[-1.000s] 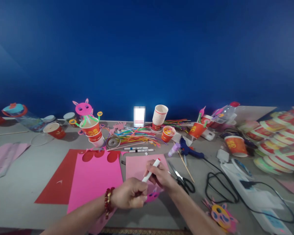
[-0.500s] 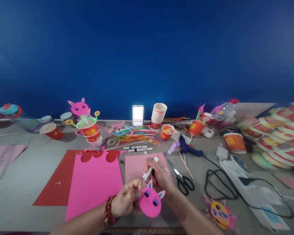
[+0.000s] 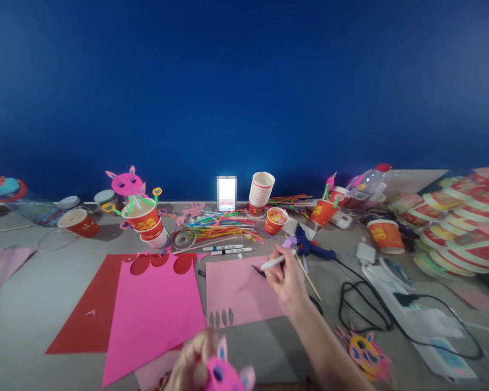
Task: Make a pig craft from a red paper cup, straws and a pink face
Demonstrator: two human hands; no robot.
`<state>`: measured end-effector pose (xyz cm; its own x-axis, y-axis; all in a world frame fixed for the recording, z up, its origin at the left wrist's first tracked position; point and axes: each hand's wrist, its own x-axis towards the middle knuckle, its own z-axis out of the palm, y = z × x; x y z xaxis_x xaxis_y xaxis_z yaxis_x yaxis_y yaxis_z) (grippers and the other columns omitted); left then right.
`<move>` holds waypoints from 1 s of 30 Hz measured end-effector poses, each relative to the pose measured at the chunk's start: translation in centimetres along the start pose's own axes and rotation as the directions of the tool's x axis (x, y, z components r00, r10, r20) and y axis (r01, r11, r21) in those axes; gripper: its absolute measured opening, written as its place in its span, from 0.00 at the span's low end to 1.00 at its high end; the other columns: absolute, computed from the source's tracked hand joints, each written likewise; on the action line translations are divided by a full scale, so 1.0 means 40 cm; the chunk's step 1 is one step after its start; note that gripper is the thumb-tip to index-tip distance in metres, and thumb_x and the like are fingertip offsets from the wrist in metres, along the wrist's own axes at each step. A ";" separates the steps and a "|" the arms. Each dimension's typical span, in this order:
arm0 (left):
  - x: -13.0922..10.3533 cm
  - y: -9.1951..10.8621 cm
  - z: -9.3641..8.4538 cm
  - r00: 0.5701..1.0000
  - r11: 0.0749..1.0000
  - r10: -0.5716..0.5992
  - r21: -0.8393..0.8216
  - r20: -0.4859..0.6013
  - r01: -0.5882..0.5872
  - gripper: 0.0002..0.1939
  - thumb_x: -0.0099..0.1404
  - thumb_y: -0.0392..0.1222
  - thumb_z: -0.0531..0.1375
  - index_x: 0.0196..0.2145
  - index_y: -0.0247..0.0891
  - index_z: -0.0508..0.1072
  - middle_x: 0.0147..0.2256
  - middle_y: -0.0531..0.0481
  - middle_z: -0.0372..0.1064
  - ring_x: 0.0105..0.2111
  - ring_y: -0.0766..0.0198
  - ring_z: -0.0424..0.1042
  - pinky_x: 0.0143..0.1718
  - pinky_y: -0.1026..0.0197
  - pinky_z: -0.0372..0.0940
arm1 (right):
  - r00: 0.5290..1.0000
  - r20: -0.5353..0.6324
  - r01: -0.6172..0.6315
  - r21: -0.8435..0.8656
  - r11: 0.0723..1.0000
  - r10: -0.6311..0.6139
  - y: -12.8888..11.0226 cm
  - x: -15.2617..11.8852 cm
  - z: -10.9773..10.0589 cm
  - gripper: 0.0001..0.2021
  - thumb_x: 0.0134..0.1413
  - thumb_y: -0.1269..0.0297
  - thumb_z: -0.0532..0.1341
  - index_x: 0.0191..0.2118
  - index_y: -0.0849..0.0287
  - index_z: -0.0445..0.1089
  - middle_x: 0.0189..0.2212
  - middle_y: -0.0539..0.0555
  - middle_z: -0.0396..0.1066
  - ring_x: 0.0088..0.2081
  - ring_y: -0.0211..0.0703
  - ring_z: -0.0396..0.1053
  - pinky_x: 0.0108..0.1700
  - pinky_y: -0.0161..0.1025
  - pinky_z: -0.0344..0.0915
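Note:
At the bottom edge, my left hand (image 3: pixel 192 363) pinches a round pink paper animal face (image 3: pixel 224 376) with upright ears and dark eyes; its lower part is cut off by the frame. My right hand (image 3: pixel 287 279) grips a white marker (image 3: pixel 272 263), held over the light pink paper sheet (image 3: pixel 240 285) with the dark tip pointing left. Several leaf-shaped holes are cut along that sheet's lower edge. To its left lies a bright pink sheet (image 3: pixel 158 309), partly over a red sheet (image 3: pixel 81 315).
Two more markers (image 3: pixel 232 251) lie behind the sheets, near colourful pipe cleaners (image 3: pixel 220 225). A blue glue gun (image 3: pixel 314 248) with a looping black cord is at right, beside a power strip (image 3: pixel 407 320). Decorated paper cups (image 3: pixel 142 217) stand at the back.
My left hand has brought the pink face down and left, toward the bottom edge. My right hand has moved away from it, up and right, still holding the marker.

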<state>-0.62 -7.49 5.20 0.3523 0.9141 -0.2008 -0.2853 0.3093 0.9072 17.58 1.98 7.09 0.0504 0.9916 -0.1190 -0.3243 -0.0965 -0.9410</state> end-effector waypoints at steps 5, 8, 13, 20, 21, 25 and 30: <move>0.071 0.001 -0.026 0.997 0.976 0.014 -0.216 -0.073 -0.030 0.27 0.54 0.64 0.64 0.24 0.42 0.56 0.13 0.62 0.52 0.12 0.72 0.52 0.14 0.68 0.55 | 0.993 -0.067 0.093 0.002 0.996 -0.093 0.012 -0.032 -0.015 0.18 0.58 0.47 0.63 0.34 0.60 0.73 0.16 0.47 0.67 0.16 0.32 0.54 0.17 0.30 0.50; 0.127 -0.030 -0.044 0.995 0.988 0.067 -0.133 -0.071 -0.076 0.22 0.61 0.59 0.63 0.27 0.41 0.59 0.18 0.59 0.62 0.17 0.71 0.61 0.20 0.68 0.57 | 0.995 0.012 0.104 -0.041 0.994 -0.104 0.044 -0.060 -0.021 0.18 0.62 0.49 0.61 0.48 0.57 0.71 0.34 0.54 0.76 0.24 0.37 0.68 0.25 0.34 0.64; 0.168 -0.084 -0.073 0.988 0.990 0.140 -0.013 -0.071 -0.142 0.18 0.67 0.55 0.59 0.29 0.40 0.61 0.21 0.58 0.64 0.19 0.73 0.62 0.21 0.70 0.55 | 0.992 0.045 0.119 -0.056 0.991 -0.116 0.099 -0.096 -0.042 0.14 0.59 0.53 0.65 0.43 0.56 0.70 0.33 0.51 0.73 0.29 0.39 0.70 0.31 0.35 0.69; 0.186 -0.082 -0.075 0.993 0.995 0.097 0.028 -0.065 -0.096 0.18 0.65 0.57 0.61 0.32 0.40 0.62 0.18 0.62 0.61 0.15 0.74 0.59 0.18 0.70 0.56 | 0.989 0.027 0.149 -0.153 0.977 -0.146 0.131 -0.084 -0.044 0.12 0.52 0.60 0.70 0.40 0.54 0.68 0.30 0.48 0.71 0.28 0.38 0.69 0.30 0.33 0.69; 0.187 -0.082 -0.074 0.994 0.996 0.088 0.035 -0.068 -0.086 0.18 0.64 0.56 0.62 0.33 0.40 0.63 0.18 0.62 0.61 0.15 0.74 0.59 0.18 0.70 0.57 | 0.991 0.034 0.135 -0.148 0.980 -0.131 0.135 -0.081 -0.044 0.13 0.52 0.60 0.70 0.40 0.53 0.68 0.30 0.48 0.71 0.28 0.38 0.69 0.29 0.33 0.69; 0.190 -0.093 -0.069 0.995 0.996 0.060 0.068 -0.073 -0.055 0.20 0.59 0.56 0.67 0.35 0.37 0.69 0.18 0.60 0.64 0.15 0.72 0.62 0.17 0.70 0.59 | 0.988 0.029 0.155 -0.222 0.963 -0.152 0.148 -0.075 -0.042 0.12 0.53 0.58 0.69 0.41 0.54 0.69 0.31 0.49 0.72 0.29 0.41 0.71 0.31 0.35 0.71; 0.194 -0.111 -0.069 0.994 0.998 0.039 0.057 -0.107 -0.033 0.20 0.58 0.58 0.66 0.33 0.37 0.69 0.20 0.58 0.68 0.13 0.72 0.64 0.15 0.69 0.60 | 0.944 0.031 0.314 -0.392 0.865 -0.329 0.148 -0.080 -0.066 0.15 0.68 0.55 0.55 0.46 0.56 0.74 0.35 0.54 0.75 0.31 0.43 0.72 0.36 0.39 0.71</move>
<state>0.93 -1.06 -1.39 0.2438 0.9483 -0.2034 -0.2457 0.2633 0.9329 17.99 -1.97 1.06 0.1249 0.9703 0.2071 0.1058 0.1945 -0.9752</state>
